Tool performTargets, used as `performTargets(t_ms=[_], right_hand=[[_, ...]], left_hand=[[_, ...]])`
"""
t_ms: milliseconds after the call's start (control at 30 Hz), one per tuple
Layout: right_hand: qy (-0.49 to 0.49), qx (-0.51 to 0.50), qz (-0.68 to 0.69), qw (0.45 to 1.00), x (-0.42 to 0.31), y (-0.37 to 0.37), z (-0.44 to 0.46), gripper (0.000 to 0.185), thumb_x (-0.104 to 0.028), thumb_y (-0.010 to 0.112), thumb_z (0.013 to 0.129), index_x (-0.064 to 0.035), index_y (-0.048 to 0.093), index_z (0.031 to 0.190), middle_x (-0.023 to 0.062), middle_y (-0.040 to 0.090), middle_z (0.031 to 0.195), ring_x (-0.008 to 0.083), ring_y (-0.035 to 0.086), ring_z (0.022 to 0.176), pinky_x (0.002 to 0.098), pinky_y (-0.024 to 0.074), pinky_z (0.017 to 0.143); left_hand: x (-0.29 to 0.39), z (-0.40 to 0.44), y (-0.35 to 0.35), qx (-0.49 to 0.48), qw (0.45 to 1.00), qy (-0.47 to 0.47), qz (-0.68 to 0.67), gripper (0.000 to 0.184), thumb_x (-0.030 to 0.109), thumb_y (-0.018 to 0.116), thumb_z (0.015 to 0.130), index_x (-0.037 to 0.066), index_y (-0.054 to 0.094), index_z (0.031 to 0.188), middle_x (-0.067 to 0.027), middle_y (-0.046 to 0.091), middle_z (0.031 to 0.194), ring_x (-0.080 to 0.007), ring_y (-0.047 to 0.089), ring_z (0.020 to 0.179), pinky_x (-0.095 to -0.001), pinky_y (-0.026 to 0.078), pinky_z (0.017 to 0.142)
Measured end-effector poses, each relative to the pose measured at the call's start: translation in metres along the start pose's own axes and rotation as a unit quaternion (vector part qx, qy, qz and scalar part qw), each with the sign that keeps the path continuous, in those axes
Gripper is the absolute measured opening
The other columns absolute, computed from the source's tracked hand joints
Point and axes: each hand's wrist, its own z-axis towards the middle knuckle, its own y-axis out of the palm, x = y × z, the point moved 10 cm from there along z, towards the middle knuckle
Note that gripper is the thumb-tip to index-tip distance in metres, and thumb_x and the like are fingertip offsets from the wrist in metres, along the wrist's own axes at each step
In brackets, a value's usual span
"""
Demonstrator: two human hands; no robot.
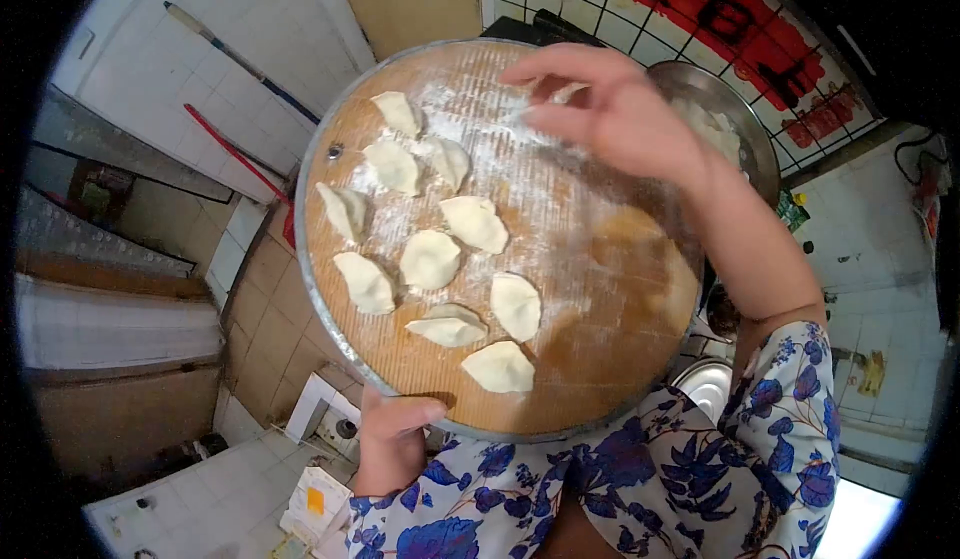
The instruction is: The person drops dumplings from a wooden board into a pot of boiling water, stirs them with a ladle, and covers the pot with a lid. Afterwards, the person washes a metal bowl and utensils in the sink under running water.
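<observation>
A round wooden board (590,379) with a metal rim is held up in front of me, dusted with flour at its top. Several pale dumplings (431,260) lie across its left and middle part. At the board's lower left edge, my left hand (395,427) grips the rim, thumb on top. Over the upper right part of the board is my right hand (600,109), blurred, its fingers curved toward the floury area. Something pale shows between those fingers, too blurred to make out.
Behind my right wrist stands a metal bowl (755,134) holding pale pieces. A metal lid (706,384) is at the lower right. A red-handled tool (235,153) and a pole (240,62) lean at the left, above a tiled floor (265,304).
</observation>
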Motion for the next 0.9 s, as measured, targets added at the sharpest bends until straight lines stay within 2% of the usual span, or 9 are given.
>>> performTargets(t_ms=[33, 133, 233, 333, 500, 633, 733, 800, 900], right_hand=[[0.003, -0.026, -0.024, 0.999, -0.004, 0.019, 0.011, 0.041, -0.012, 0.069, 0.077, -0.0085, 0.061, 0.117, 0.0057, 0.061, 0.101, 0.0136, 0.057, 0.089, 0.0276, 0.0489, 0.075], [-0.047, -0.084, -0.052, 0.994, -0.029, 0.063, 0.044, 0.056, -0.012, 0.072, 0.07, -0.0121, 0.056, 0.124, 0.0095, 0.058, 0.11, 0.0189, 0.058, 0.091, 0.031, 0.0494, 0.079], [-0.031, -0.144, -0.113, 0.983, -0.02, 0.09, 0.056, 0.066, -0.01, 0.073, 0.066, -0.0148, 0.052, 0.129, 0.012, 0.056, 0.114, 0.0225, 0.058, 0.092, 0.0322, 0.049, 0.081], [-0.008, -0.176, -0.154, 0.972, -0.018, 0.098, 0.056, 0.06, -0.009, 0.073, 0.065, -0.0125, 0.057, 0.122, 0.0105, 0.058, 0.108, 0.0223, 0.057, 0.093, 0.0318, 0.0486, 0.083], [0.082, -0.183, -0.046, 0.978, 0.012, 0.1, 0.051, 0.044, -0.007, 0.072, 0.066, -0.0085, 0.063, 0.11, 0.0064, 0.062, 0.091, 0.0147, 0.057, 0.079, 0.028, 0.0511, 0.072], [0.187, -0.113, 0.119, 0.969, 0.046, 0.046, 0.023, 0.041, -0.004, 0.071, 0.068, -0.0066, 0.063, 0.108, 0.0031, 0.061, 0.082, 0.0094, 0.056, 0.07, 0.0242, 0.0498, 0.062], [0.2, 0.001, 0.171, 0.965, 0.096, -0.046, -0.024, 0.039, -0.002, 0.07, 0.069, -0.0056, 0.063, 0.107, 0.0026, 0.06, 0.084, 0.0101, 0.057, 0.072, 0.0247, 0.0497, 0.06], [0.25, 0.104, 0.059, 0.961, 0.138, -0.116, -0.075, 0.038, 0.0, 0.068, 0.069, -0.0058, 0.063, 0.106, 0.0034, 0.06, 0.087, 0.0113, 0.059, 0.074, 0.0238, 0.0495, 0.059], [0.38, 0.137, -0.116, 0.907, 0.228, -0.183, -0.177, 0.035, -0.008, 0.071, 0.071, -0.0085, 0.065, 0.106, 0.0094, 0.063, 0.1, 0.0193, 0.064, 0.083, 0.0325, 0.0541, 0.059]], left_hand=[[0.001, -0.001, 0.003, -0.017, 1.0, -0.012, -0.001, 0.087, 0.005, 0.079, 0.052, -0.006, 0.041, 0.131, -0.0152, 0.054, 0.125, -0.0292, 0.052, 0.115, -0.0397, 0.04, 0.099], [0.007, 0.002, 0.008, -0.063, 0.998, -0.003, -0.003, 0.088, 0.004, 0.078, 0.054, -0.006, 0.038, 0.133, -0.0154, 0.052, 0.127, -0.0295, 0.051, 0.117, -0.0402, 0.039, 0.1], [0.009, 0.003, 0.01, -0.079, 0.996, -0.027, -0.004, 0.089, 0.003, 0.077, 0.056, -0.006, 0.036, 0.134, -0.0154, 0.051, 0.129, -0.0293, 0.05, 0.119, -0.0404, 0.038, 0.101], [0.01, 0.008, 0.007, -0.094, 0.996, -0.007, -0.007, 0.088, 0.002, 0.077, 0.056, -0.006, 0.036, 0.134, -0.0151, 0.051, 0.129, -0.0287, 0.05, 0.119, -0.0402, 0.039, 0.1], [0.004, 0.006, 0.002, -0.058, 0.998, 0.014, 0.0, 0.089, 0.004, 0.079, 0.055, -0.007, 0.038, 0.133, -0.0154, 0.053, 0.126, -0.0288, 0.051, 0.116, -0.0402, 0.04, 0.098], [-0.005, 0.006, -0.005, -0.003, 1.0, -0.002, 0.016, 0.089, 0.007, 0.079, 0.054, -0.009, 0.037, 0.131, -0.0178, 0.053, 0.125, -0.0311, 0.052, 0.114, -0.0404, 0.041, 0.097], [-0.014, 0.016, -0.006, -0.041, 0.999, 0.017, 0.019, 0.088, 0.009, 0.079, 0.055, -0.01, 0.037, 0.13, -0.0206, 0.052, 0.124, -0.0339, 0.052, 0.113, -0.042, 0.041, 0.096], [-0.015, 0.019, -0.007, -0.025, 0.997, 0.065, 0.027, 0.088, 0.013, 0.076, 0.055, -0.01, 0.036, 0.131, -0.0224, 0.051, 0.123, -0.0363, 0.052, 0.112, -0.0436, 0.042, 0.096], [-0.015, 0.021, 0.004, -0.031, 0.994, 0.096, 0.031, 0.084, 0.015, 0.069, 0.058, -0.01, 0.034, 0.131, -0.0236, 0.051, 0.122, -0.0372, 0.054, 0.11, -0.0438, 0.045, 0.094]])
